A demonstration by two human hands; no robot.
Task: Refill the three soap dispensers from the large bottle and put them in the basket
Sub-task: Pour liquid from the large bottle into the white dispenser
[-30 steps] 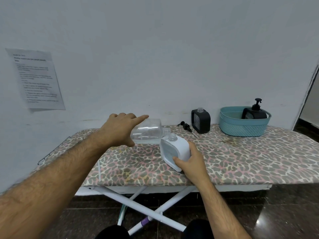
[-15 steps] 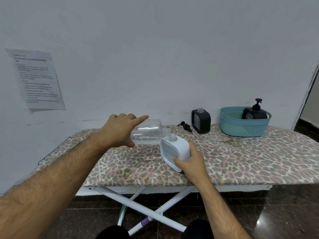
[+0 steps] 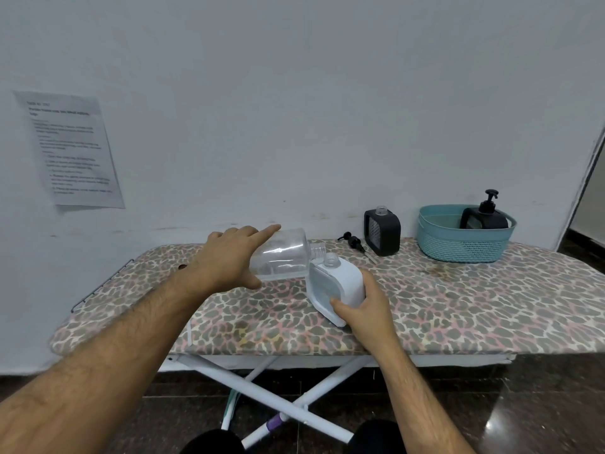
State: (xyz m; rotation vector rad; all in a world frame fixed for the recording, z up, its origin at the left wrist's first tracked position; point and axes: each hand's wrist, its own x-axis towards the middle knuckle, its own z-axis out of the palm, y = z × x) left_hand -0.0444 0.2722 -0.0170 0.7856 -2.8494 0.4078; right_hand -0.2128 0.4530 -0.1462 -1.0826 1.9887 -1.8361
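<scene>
My left hand [image 3: 226,260] grips the large clear bottle [image 3: 283,258], tipped on its side with its open neck right beside the open mouth of a white soap dispenser [image 3: 337,285]. My right hand [image 3: 363,306] holds that white dispenser at its lower right, tilted on the board. A black dispenser [image 3: 382,231] without its pump stands further back, and its black pump [image 3: 352,240] lies just left of it. Another black dispenser [image 3: 484,215] with its pump on sits inside the teal basket [image 3: 465,245] at the back right.
Everything rests on an ironing board [image 3: 458,299] with a leopard-print cover, standing against a white wall. A printed sheet [image 3: 68,149] is taped to the wall at the left. The board's white crossed legs [image 3: 278,398] stand on dark tiles.
</scene>
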